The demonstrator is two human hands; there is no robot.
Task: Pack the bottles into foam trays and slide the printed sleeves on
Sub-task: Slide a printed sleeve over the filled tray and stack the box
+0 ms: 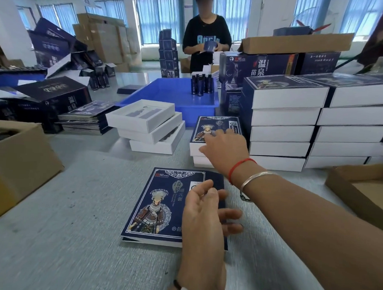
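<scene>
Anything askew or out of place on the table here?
Yes. The three white foam trays left of centre are stacked fanned, each twisted off the one below. Far left, dark blue cartons lean tumbled. The sleeved box stacks on the right sit square.

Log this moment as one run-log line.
left hand: open, resting on dark-blue printed sleeved box | right hand: open, reaching onto sleeved box atop small stack | bottles: in blue plastic bin

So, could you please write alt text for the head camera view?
A person's left hand rests on a sleeved navy box lying on the grey table, while the right hand reaches open-fingered to another sleeved box beside stacked white foam trays. Behind, dark bottles stand in a blue bin.
</scene>
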